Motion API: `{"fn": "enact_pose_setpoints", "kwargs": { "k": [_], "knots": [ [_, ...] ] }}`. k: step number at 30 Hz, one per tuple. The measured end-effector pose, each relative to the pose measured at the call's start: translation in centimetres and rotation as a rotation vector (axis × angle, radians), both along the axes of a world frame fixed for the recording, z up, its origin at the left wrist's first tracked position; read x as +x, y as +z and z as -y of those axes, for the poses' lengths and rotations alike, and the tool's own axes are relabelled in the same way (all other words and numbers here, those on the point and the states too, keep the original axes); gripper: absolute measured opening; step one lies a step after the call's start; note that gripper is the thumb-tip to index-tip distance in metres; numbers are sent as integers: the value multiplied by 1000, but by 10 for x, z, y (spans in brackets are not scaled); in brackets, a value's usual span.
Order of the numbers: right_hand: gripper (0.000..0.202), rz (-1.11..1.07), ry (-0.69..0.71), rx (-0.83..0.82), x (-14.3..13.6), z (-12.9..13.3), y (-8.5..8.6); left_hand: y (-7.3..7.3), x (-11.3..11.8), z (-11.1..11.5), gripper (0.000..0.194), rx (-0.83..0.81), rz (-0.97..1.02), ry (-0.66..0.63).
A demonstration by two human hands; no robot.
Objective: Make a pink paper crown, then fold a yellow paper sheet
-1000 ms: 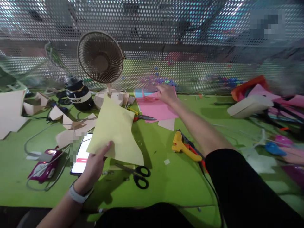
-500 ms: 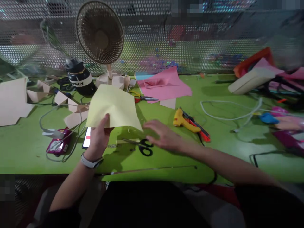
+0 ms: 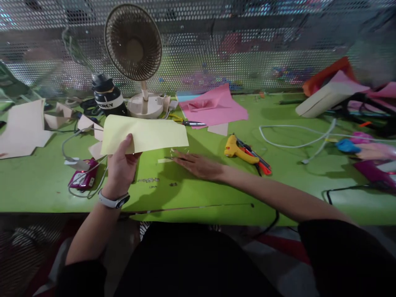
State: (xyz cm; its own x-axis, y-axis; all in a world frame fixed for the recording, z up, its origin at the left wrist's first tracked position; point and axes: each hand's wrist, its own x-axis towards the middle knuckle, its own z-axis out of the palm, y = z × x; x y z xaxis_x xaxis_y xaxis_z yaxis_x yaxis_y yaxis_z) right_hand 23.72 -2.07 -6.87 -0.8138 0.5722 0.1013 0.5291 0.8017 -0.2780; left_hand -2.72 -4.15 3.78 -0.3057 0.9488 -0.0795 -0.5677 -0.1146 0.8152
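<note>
My left hand point(image 3: 122, 165) is closed on the near edge of a pale yellow sheet of paper point(image 3: 151, 134), thumb on top. The sheet is held above the table and curves slightly. Flat and low over the table, my right hand point(image 3: 198, 166) has its fingers stretched to the left, just below the sheet's right corner. Under those fingers the dark tip of the scissors point(image 3: 168, 157) shows; their handles are hidden. A thin yellow paper strip point(image 3: 163, 161) and small scraps lie by the fingertips. Small bits point(image 3: 149, 180) are scattered on the table nearer to me.
To the right lies a yellow glue gun point(image 3: 241, 152) beside a red-and-black tool. Pink paper point(image 3: 216, 105), a fan point(image 3: 145, 107) and a dark bottle point(image 3: 109, 99) stand or lie at the back. A purple power strip point(image 3: 83, 175) with cables is at left.
My right hand has moved away from me and left, onto the scissors, whose handles showed before. The yellow strip has shifted farther away. My left hand has tilted the sheet flatter.
</note>
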Motion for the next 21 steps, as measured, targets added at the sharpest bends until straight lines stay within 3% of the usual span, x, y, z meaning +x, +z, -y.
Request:
{"fn": "enact_pose_setpoints", "kwargs": {
  "k": [7,11,13,21],
  "knots": [
    [54,9,-51,17,-7,-7,-2,1,-8,-3,28,8,-26,12],
    [51,-3,105,15,-13,-5,-5,-1,-10,-4,30,32,-30,6],
    [52,15,112,17,-14,-10,-7,-1,-9,-3,30,28,-31,1],
    [69,19,-233,9,5,-89,-4,-5,10,-1,36,36,-19,-70]
  ]
}}
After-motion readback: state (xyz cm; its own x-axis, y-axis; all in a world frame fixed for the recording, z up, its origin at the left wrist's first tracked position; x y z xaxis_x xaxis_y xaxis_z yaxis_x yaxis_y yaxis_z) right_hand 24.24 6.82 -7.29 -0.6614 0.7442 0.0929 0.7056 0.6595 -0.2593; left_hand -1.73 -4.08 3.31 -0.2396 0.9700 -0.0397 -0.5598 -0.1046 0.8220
